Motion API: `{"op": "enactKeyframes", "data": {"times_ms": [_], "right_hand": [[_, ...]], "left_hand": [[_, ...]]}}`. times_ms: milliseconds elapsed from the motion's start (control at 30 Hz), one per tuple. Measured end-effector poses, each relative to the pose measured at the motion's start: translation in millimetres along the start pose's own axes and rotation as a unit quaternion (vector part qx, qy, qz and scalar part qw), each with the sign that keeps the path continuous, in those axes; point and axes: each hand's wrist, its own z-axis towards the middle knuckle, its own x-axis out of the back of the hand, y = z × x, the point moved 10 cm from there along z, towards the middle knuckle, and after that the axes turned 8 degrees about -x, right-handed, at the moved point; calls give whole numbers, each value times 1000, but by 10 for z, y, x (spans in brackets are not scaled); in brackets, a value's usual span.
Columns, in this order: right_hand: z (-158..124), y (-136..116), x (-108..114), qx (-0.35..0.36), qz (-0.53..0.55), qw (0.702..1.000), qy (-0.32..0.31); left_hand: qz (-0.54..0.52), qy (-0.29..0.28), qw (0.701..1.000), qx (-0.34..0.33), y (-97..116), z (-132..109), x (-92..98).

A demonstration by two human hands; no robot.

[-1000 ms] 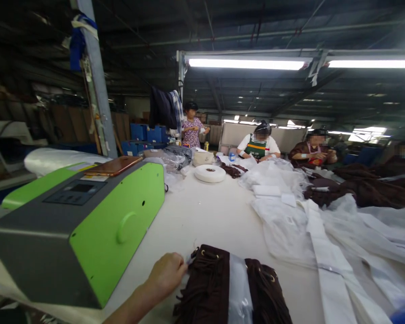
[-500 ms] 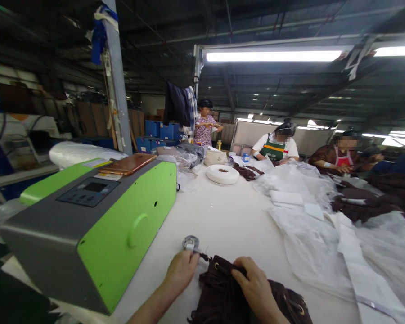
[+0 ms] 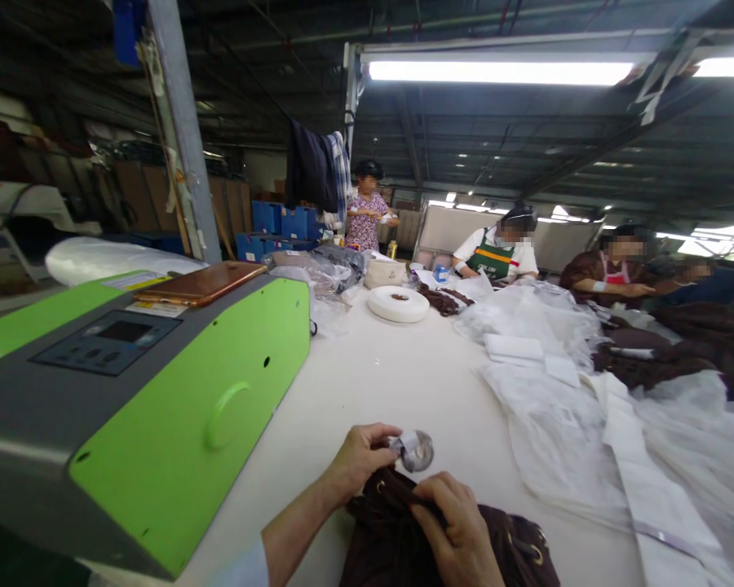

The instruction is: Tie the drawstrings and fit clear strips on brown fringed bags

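A dark brown fabric bag [image 3: 382,546] with gold eyelets lies at the table's near edge. My right hand [image 3: 456,522] pinches its upper rim between thumb and fingers. Just above the bag's left corner, my left hand [image 3: 362,463] is closed on a round grey, shiny ring-like piece [image 3: 425,452] with a white label on it. What that round piece is, I cannot make out. Part of the bag's top is covered by my right hand, and its lower end runs out of view.
At left stands a green and grey machine [image 3: 189,456] with a phone [image 3: 205,283] on top. A white roll of tape [image 3: 397,304] lies farther back. Clear plastic bags [image 3: 544,440] and a white strip [image 3: 648,489] cover the right side. Several co-workers sit or stand beyond.
My left hand has carried the round piece to the right, over the bag's upper edge. My right hand keeps its pinch on the rim. The view has shifted slightly.
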Motion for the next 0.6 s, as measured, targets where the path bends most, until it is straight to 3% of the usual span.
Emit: {"op": "enactKeyframes", "data": {"times_ms": [200, 333, 467, 600], "right_hand": [[-79, -95, 35, 55, -36, 997, 40], [-102, -142, 87, 74, -60, 993, 73], [-119, -209, 136, 99, -78, 988, 94], [-141, -254, 176, 115, -84, 985, 99]], "left_hand": [[28, -183, 982, -28, 237, -121, -166], [122, -182, 971, -92, 400, -118, -154], [144, -162, 968, -130, 458, -98, -174], [139, -169, 969, -118, 452, -105, -228]]}}
